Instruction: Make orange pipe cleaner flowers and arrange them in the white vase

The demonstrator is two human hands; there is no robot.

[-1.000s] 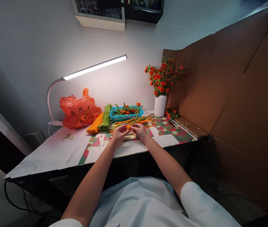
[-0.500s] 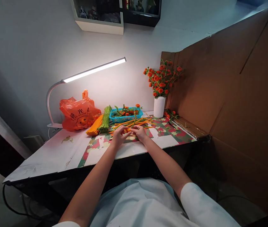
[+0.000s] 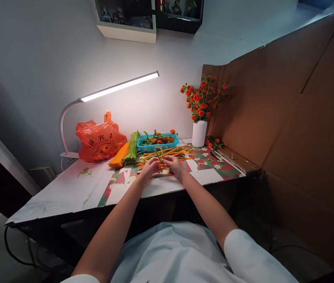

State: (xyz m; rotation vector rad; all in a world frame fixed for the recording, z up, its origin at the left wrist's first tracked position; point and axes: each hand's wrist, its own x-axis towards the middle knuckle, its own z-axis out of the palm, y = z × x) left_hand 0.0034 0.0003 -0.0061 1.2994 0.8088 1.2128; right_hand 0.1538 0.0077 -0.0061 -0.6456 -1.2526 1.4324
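Over the near part of the table, my left hand [image 3: 150, 168] and my right hand [image 3: 173, 163] meet with their fingertips pinched. Between them is a small pipe-cleaner flower [image 3: 161, 165], orange below, with green fuzzy stems [image 3: 159, 153] standing up above the fingers. Both hands grip it, and the fingers hide part of its orange end. Just beyond the hands, loose orange and green pipe cleaners [image 3: 180, 151] lie spread across the table. To the left are a green bundle [image 3: 132, 149] and an orange bundle [image 3: 118, 157] of pipe cleaners.
Behind the loose stems stands a blue basket [image 3: 157, 147] of orange flowers and green pieces. A white vase [image 3: 199, 133] holds orange flowers at the back right, beside a cardboard wall [image 3: 272, 102]. An orange plastic bag [image 3: 100, 137] and a lit desk lamp [image 3: 119, 87] are at left.
The flower has turned between my fingers: its green part, upright near my right hand before, now shows as two prongs midway between both hands. The view has shifted slightly.
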